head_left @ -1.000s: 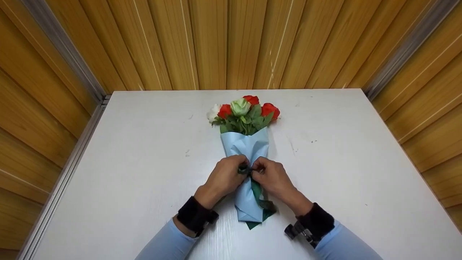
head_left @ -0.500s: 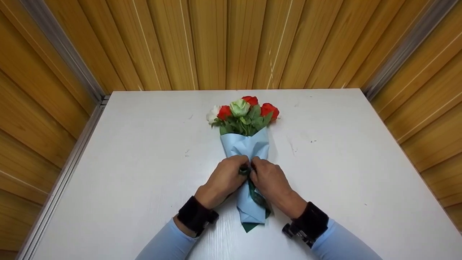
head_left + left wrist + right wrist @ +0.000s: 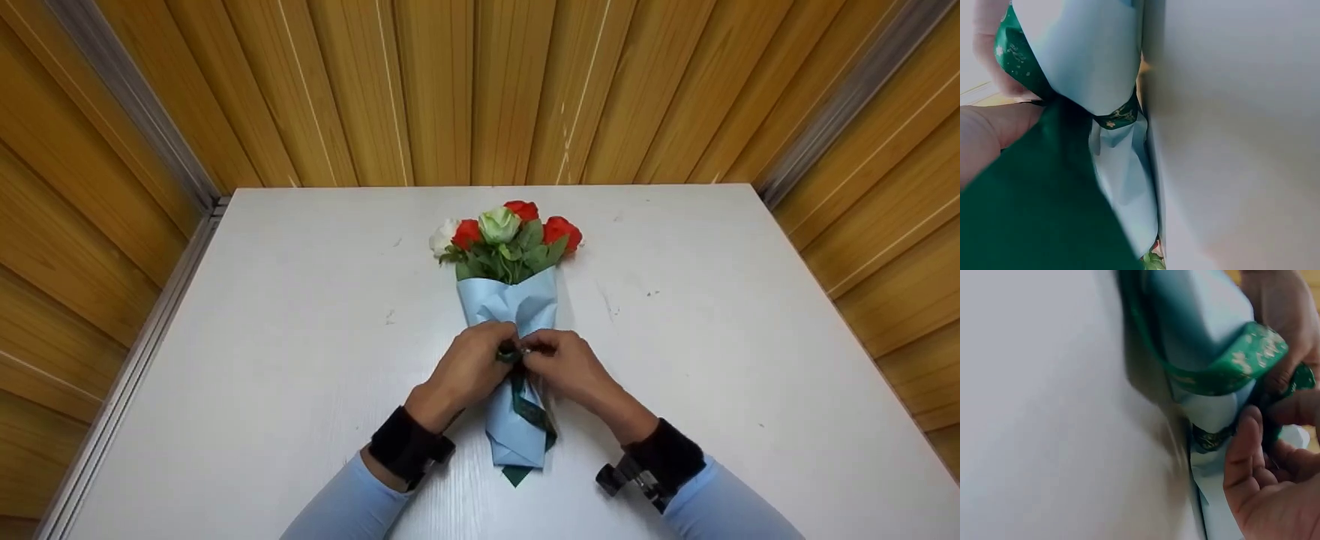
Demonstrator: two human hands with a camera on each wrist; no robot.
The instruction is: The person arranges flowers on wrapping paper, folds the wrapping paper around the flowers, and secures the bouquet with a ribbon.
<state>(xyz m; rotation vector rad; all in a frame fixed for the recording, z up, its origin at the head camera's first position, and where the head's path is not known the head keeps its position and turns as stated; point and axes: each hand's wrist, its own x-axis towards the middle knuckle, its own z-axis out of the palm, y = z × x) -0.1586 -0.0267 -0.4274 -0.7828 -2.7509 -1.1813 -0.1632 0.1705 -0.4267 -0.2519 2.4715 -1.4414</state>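
A bouquet wrapped in light blue paper (image 3: 514,300) lies on the white table, its flower heads pointing away from me. A green ribbon (image 3: 1247,357) with pale gold print circles the paper's narrow middle, and its tail hangs down over the lower wrap. My left hand (image 3: 472,364) pinches a loop of ribbon at the left of the waist. Close against it, my right hand (image 3: 574,367) has its thumb and fingers curled together on the ribbon at the knot. The knot itself is mostly hidden by fingers. A broad green ribbon length (image 3: 1044,197) fills the left wrist view's foreground.
Red roses (image 3: 562,233), a pale green rose (image 3: 499,223) and a white flower (image 3: 444,238) top the bouquet among green leaves. Wood-look panels (image 3: 480,90) rise behind the white table (image 3: 300,315) and at both sides.
My right hand pushed in toward the knot, then drew slightly back right with its fingers raised. The ribbon tail shifted left over the lower wrap. My left hand stayed nearly still.
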